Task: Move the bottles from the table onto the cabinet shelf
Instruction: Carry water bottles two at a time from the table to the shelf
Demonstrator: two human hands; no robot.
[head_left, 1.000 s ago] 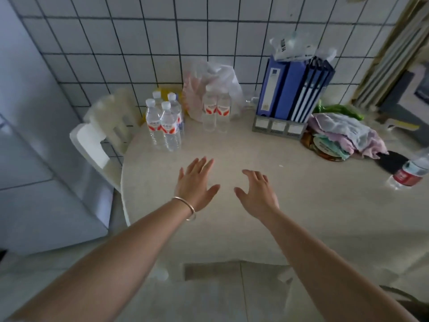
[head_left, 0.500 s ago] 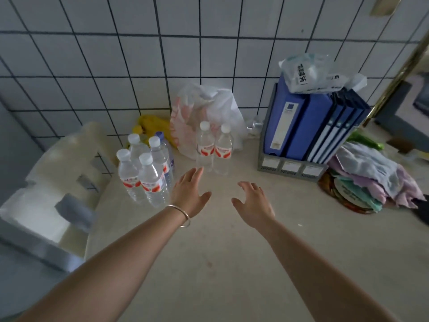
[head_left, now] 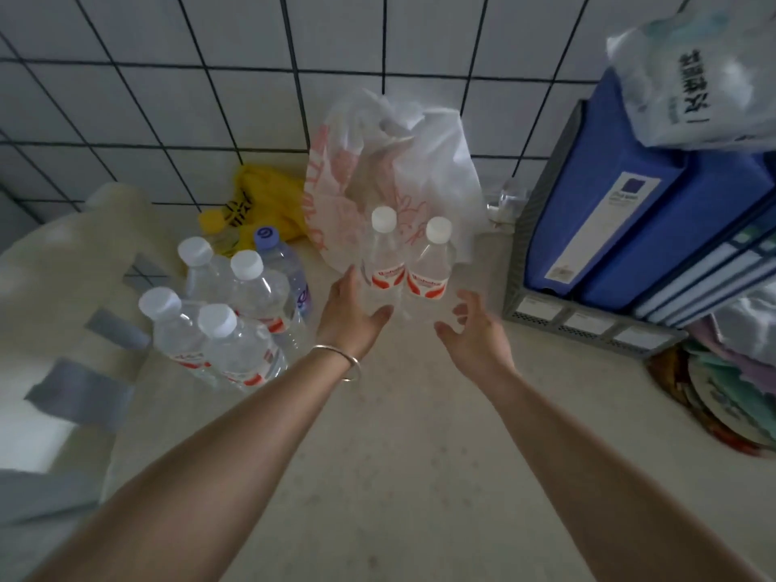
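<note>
Two clear water bottles with white caps and red labels stand side by side on the beige table (head_left: 399, 455), the left one (head_left: 384, 262) and the right one (head_left: 430, 270). My left hand (head_left: 350, 317) is open, its fingers at the left bottle's base. My right hand (head_left: 474, 329) is open with spread fingers, just right of the right bottle and apart from it. A cluster of several more bottles (head_left: 226, 312) stands at the left, one of them with a purple label (head_left: 289, 270). No cabinet shelf is in view.
A white plastic bag (head_left: 403, 161) leans on the tiled wall behind the two bottles, a yellow bag (head_left: 260, 199) beside it. Blue binders in a grey rack (head_left: 621, 228) stand at the right, a bag on top. Folded cloths (head_left: 730, 380) lie at far right. A pale chair (head_left: 63, 287) stands left.
Both hands have reached forward to the pair of bottles by the white bag, the left hand now at the left bottle. The camera has moved closer to the table.
</note>
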